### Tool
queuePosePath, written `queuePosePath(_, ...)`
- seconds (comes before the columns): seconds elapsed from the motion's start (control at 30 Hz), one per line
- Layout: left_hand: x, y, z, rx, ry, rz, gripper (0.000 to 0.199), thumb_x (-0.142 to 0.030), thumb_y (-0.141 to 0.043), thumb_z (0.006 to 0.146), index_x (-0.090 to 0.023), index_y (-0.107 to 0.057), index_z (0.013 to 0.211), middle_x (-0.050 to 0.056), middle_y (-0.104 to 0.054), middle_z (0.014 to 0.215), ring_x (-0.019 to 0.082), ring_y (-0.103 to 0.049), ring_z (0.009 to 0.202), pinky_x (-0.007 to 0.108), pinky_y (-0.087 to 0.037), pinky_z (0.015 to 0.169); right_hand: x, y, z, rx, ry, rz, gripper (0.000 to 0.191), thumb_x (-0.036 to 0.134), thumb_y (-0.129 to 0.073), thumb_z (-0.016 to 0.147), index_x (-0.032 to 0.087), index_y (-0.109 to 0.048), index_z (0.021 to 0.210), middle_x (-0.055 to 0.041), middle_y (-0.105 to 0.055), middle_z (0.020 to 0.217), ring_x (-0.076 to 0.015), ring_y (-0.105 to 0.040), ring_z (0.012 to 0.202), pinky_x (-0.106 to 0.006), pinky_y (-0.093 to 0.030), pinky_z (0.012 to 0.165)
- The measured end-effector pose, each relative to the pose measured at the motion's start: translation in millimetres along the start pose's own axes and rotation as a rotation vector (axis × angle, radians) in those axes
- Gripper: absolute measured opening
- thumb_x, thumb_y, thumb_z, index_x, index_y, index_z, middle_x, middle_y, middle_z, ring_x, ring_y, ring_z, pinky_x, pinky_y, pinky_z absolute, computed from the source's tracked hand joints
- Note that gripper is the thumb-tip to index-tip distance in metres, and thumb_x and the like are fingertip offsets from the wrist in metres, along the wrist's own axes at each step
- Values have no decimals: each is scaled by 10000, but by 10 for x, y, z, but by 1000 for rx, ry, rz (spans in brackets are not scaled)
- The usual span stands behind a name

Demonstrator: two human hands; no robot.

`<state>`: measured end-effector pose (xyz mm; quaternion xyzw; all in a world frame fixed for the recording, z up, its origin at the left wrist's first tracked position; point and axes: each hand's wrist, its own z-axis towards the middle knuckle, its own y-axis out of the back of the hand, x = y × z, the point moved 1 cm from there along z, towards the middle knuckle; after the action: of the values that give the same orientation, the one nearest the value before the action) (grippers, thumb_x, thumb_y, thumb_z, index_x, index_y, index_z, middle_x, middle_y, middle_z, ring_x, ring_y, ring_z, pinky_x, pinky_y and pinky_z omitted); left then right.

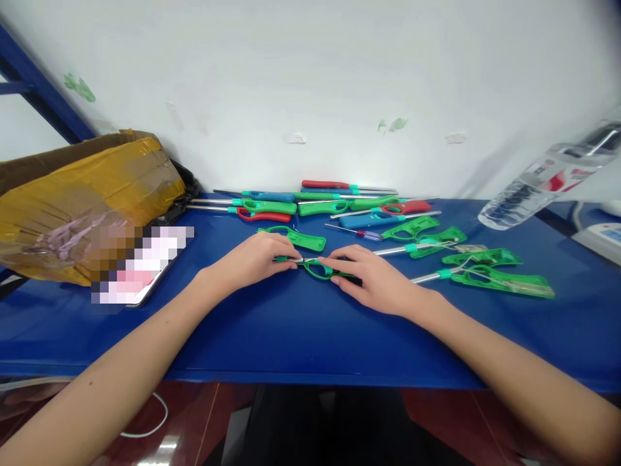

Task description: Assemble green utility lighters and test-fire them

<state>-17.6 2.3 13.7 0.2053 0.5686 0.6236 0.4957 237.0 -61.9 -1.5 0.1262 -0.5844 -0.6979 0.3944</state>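
Observation:
Low over the middle of the blue table, a green lighter body [316, 268] with a trigger loop lies between my hands. My left hand [268, 259] pinches its left end, where a thin metal part shows. Fingers of my right hand [369, 277] are closed on its right end, which they partly hide. Just behind my left fingertips sits a green half shell [306, 241]. A screwdriver [369, 235] with a clear purple handle points left behind my right hand. Opened green lighters [504, 281] with metal tubes and wires lie to the right.
Red, blue and green lighters [272, 207] line the wall side of the blue table [272, 343]. At left are a taped cardboard box [97, 188] and a phone [150, 265]. A water bottle [538, 184] leans at the right, near a white device [604, 239].

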Motion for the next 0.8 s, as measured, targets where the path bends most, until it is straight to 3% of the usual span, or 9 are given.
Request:
queuePosePath(0.5, -27, 100, 4, 105, 70, -17, 249, -293, -514, 975, -206, -743, 1022, 65, -706, 1080, 191, -651, 937, 300, -504, 819, -14, -7, -9, -14, 11, 13, 405, 225, -513, 960, 241, -591, 1356, -113, -644, 1229, -265, -584, 1131, -459, -516, 965)
queuePosePath(0.8, -41, 64, 10, 12, 109, 10, 183, -274, -589, 937, -219, -755, 992, 42, -746, 933, 197, -657, 893, 303, -498, 821, -16, -10, -8, -17, 10, 12, 403, 222, -515, 956, 231, -598, 1350, -115, -646, 1226, -268, -587, 1127, -454, -517, 960)
